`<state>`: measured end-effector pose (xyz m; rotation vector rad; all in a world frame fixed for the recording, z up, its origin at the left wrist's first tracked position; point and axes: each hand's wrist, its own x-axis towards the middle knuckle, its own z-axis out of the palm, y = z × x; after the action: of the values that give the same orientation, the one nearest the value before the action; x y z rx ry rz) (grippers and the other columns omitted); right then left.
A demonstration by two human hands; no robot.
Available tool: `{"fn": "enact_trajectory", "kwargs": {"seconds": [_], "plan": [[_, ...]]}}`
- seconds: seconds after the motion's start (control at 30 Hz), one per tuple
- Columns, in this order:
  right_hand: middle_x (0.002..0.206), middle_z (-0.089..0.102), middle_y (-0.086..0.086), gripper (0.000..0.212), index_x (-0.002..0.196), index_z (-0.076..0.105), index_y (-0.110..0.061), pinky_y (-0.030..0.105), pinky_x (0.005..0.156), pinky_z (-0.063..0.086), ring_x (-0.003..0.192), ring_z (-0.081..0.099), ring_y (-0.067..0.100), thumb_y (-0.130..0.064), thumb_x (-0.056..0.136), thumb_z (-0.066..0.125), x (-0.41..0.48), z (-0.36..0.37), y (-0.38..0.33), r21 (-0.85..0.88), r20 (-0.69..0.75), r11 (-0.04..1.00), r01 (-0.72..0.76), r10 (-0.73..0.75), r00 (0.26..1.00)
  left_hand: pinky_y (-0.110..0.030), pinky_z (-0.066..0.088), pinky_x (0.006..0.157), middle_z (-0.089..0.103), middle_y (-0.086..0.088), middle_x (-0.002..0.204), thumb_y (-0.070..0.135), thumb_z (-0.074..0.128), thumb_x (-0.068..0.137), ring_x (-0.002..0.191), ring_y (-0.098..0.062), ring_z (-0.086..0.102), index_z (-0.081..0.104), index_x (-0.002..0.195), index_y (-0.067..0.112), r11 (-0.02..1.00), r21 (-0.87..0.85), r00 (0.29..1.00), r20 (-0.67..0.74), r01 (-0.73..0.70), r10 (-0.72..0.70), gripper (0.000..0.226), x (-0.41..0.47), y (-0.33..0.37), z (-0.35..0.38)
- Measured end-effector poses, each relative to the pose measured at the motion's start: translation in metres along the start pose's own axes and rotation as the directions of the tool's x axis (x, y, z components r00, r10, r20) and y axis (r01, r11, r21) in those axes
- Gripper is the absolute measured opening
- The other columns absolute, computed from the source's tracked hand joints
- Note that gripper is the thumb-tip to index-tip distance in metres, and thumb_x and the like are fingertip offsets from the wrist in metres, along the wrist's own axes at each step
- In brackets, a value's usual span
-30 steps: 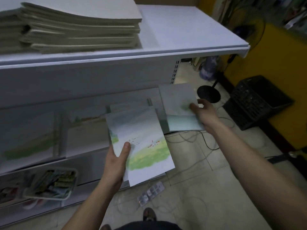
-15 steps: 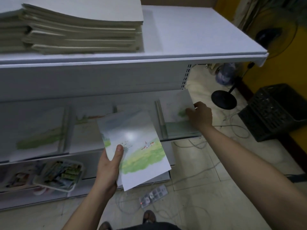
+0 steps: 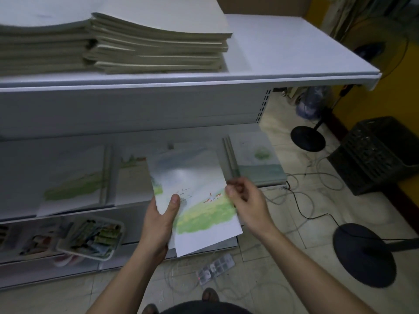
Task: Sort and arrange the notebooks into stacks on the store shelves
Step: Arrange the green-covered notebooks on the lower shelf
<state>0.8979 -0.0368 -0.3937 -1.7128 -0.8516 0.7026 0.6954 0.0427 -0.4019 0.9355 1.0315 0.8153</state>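
My left hand point(image 3: 158, 223) grips the held notebooks point(image 3: 204, 223) at their near left corner, thumb point(image 3: 174, 200) flat on the meadow cover and fingers curled underneath. There is more than one: a second edge peeks out below the top notebook point(image 3: 192, 177). My right hand point(image 3: 247, 200) is at that cover's right edge with fingers loosely curled. It is smeared with motion, so I cannot tell whether the fingertips pinch the edge or only brush it.

The bundle hangs in front of the middle shelf point(image 3: 90, 208), above its front lip, not resting on it. Its long axis points away from me into the shelf, the near end swung a little to my right.

Three piles lie on that shelf, all long axis front to back like the bundle:
- a left stack point(image 3: 72, 180);
- a middle stack point(image 3: 133, 177), partly hidden behind the bundle;
- a right-end stack point(image 3: 258, 159), with a paler cover.

The right-end stack lies just beyond and to the right of my right hand, so that hand is nearer to it. The other two sit on my left hand's side. I judge the next step is peeling off the top notebook and carrying it to the pile with the matching cover (its green meadow looks closest to the left stack, though the blur makes me unsure).
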Motion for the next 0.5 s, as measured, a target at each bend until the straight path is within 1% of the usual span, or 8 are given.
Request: {"fn": "enact_trajectory", "kwargs": {"seconds": [0.07, 0.13, 0.2, 0.27, 0.33, 0.4, 0.43, 0.5], "plan": [[0.089, 0.070, -0.005, 0.030, 0.108, 0.065, -0.023, 0.024, 0.068, 0.055, 0.077, 0.066, 0.009, -0.028, 0.083, 0.081, -0.021, 0.018, -0.004, 0.058, -0.003, 0.998, -0.030, 0.030, 1.000, -0.033, 0.063, 0.071, 0.079, -0.002, 0.111, 0.034, 0.068, 0.082, 0.097, -0.025, 0.077, 0.063, 0.123, 0.016, 1.000, 0.017, 0.999, 0.023, -0.027, 0.026, 0.045, -0.003, 0.002, -0.010], [0.087, 0.072, -0.003, 0.036, 0.108, 0.067, -0.024, 0.028, 0.066, 0.056, 0.075, 0.067, 0.012, -0.029, 0.078, 0.086, -0.031, 0.028, -0.006, 0.050, -0.028, 0.998, -0.044, 0.046, 0.999, -0.030, 0.063, 0.071, 0.078, -0.001, 0.112, 0.037, 0.069, 0.082, 0.099, -0.025, 0.076, 0.063, 0.124, 0.015, 0.999, 0.023, 0.999, 0.037, -0.040, 0.039, 0.048, -0.006, 0.003, -0.020], [0.089, 0.074, -0.005, 0.034, 0.110, 0.068, -0.024, 0.031, 0.069, 0.058, 0.079, 0.070, 0.011, -0.029, 0.081, 0.083, -0.035, 0.035, -0.008, 0.027, -0.016, 0.999, -0.044, 0.045, 0.999, -0.030, 0.063, 0.073, 0.078, 0.004, 0.113, 0.057, 0.073, 0.079, 0.101, -0.021, 0.076, 0.064, 0.123, 0.019, 0.997, 0.026, 0.998, 0.010, -0.069, 0.069, 0.059, -0.009, 0.004, -0.030], [0.095, 0.076, -0.006, 0.029, 0.112, 0.068, -0.022, 0.035, 0.077, 0.060, 0.087, 0.072, 0.010, -0.024, 0.086, 0.079, -0.038, 0.042, -0.010, 0.011, 0.005, 0.999, -0.036, 0.036, 0.999, -0.038, 0.063, 0.083, 0.077, 0.005, 0.117, 0.074, 0.068, 0.075, 0.105, -0.019, 0.075, 0.063, 0.125, 0.023, 0.998, 0.024, 0.998, -0.004, -0.056, 0.056, 0.072, -0.012, 0.005, -0.041], [0.098, 0.076, -0.007, 0.022, 0.111, 0.067, -0.022, 0.037, 0.081, 0.060, 0.091, 0.071, 0.009, -0.020, 0.090, 0.073, -0.042, 0.049, -0.015, -0.004, 0.016, 1.000, -0.019, 0.019, 1.000, -0.040, 0.059, 0.091, 0.075, 0.006, 0.117, 0.061, 0.056, 0.085, 0.106, -0.014, 0.073, 0.061, 0.127, 0.025, 0.998, 0.024, 0.998, -0.021, -0.051, 0.052, 0.056, -0.013, 0.006, -0.052], [0.100, 0.076, -0.006, 0.020, 0.111, 0.064, -0.023, 0.039, 0.083, 0.060, 0.093, 0.072, 0.009, -0.017, 0.093, 0.069, -0.045, 0.059, -0.020, 0.015, 0.036, 1.000, -0.023, 0.023, 0.999, -0.027, 0.059, 0.084, 0.073, 0.013, 0.113, 0.051, 0.050, 0.087, 0.097, -0.003, 0.073, 0.061, 0.125, 0.027, 0.998, 0.027, 0.998, -0.036, -0.056, 0.057, 0.046, -0.016, 0.010, -0.065], [0.100, 0.076, -0.005, 0.019, 0.112, 0.061, -0.023, 0.041, 0.083, 0.060, 0.093, 0.072, 0.010, -0.016, 0.095, 0.067, -0.047, 0.064, -0.022, 0.020, 0.048, 0.999, -0.028, 0.027, 0.998, -0.022, 0.059, 0.077, 0.073, 0.014, 0.111, 0.050, 0.050, 0.087, 0.094, -0.002, 0.074, 0.061, 0.123, 0.027, 0.997, 0.038, 0.997, -0.051, -0.062, 0.064, 0.044, -0.017, 0.012, -0.074], [0.098, 0.077, -0.002, 0.019, 0.112, 0.057, -0.025, 0.043, 0.080, 0.061, 0.091, 0.073, 0.013, -0.015, 0.097, 0.064, -0.051, 0.077, -0.024, 0.022, 0.077, 0.999, -0.038, 0.036, 0.996, -0.022, 0.059, 0.069, 0.075, 0.012, 0.109, 0.050, 0.052, 0.086, 0.093, -0.008, 0.075, 0.062, 0.120, 0.029, 0.996, 0.056, 0.993, -0.092, -0.067, 0.072, 0.041, -0.020, 0.015, -0.093]]}}
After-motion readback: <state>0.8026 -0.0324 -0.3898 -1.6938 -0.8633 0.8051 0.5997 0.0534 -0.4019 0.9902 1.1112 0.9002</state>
